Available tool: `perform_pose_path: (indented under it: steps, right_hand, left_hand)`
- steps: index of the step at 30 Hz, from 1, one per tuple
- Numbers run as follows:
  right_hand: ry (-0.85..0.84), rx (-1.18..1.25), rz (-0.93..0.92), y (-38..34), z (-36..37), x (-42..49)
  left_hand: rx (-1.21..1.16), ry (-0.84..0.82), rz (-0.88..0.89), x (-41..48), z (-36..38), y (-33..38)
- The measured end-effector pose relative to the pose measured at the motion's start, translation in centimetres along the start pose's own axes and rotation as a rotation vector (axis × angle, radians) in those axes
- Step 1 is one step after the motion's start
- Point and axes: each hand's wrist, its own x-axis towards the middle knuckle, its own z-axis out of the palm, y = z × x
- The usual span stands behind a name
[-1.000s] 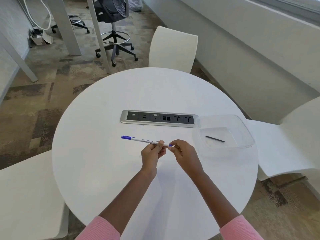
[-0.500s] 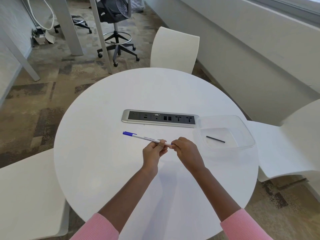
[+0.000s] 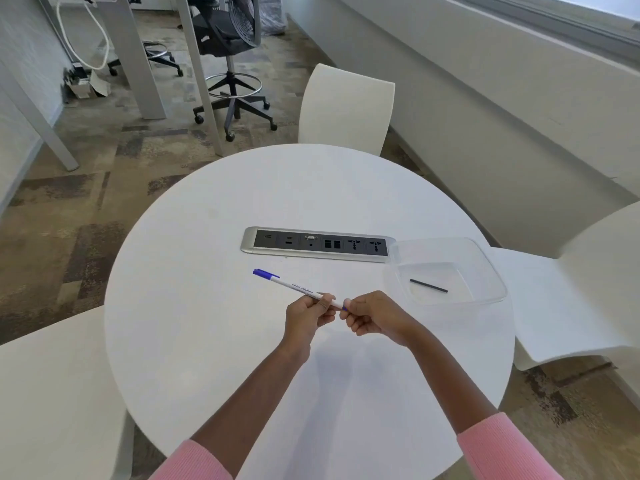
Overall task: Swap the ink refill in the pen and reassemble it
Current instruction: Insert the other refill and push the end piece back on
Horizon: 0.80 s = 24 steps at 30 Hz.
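Note:
A white pen [image 3: 298, 287] with a blue cap at its far left end is held level above the round white table [image 3: 207, 341]. My left hand [image 3: 306, 315] pinches the barrel near its right end. My right hand [image 3: 372, 315] closes its fingertips on the blue piece at the pen's right tip. A thin dark refill [image 3: 428, 285] lies alone in the clear plastic tray [image 3: 485, 261] at the right of the table, a short way beyond my right hand.
A silver power and socket strip [image 3: 249, 242] is set into the table behind the pen. White chairs stand at the far side [image 3: 346, 109], at the right [image 3: 571, 289] and at the near left [image 3: 52, 393]. A black office chair [image 3: 228, 36] stands farther off on the carpet.
Both hands stay on the pen at the same spot over the table. The pen's capped end has tilted slightly higher. The refill in the tray has not moved.

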Motion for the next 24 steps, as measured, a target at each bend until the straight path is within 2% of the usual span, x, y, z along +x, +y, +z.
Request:
perform_pose_path:
  steps: [2,5,8,17,24]
  right_hand:
    - [0.059,0.042,0.002,0.2,0.2,0.2]
    - [0.212,-0.027,-0.039,0.7,0.6,0.7]
    - [0.279,-0.089,-0.065,1.2,0.8,1.2]
    - [0.298,-0.077,-0.092,0.5,2.6,2.6]
    - [0.261,-0.125,-0.111,0.1,3.4,3.4]
  left_hand:
    - [0.008,0.009,-0.014,0.1,-0.1,-0.1]
    - [0.037,-0.009,-0.037,0.2,-0.3,-0.3]
    - [0.132,-0.058,-0.070,0.2,-0.6,-0.6]
    - [0.379,-0.307,-0.148,0.3,-1.3,-0.4]
    - [0.420,-0.352,-0.168,0.9,-2.2,0.2]
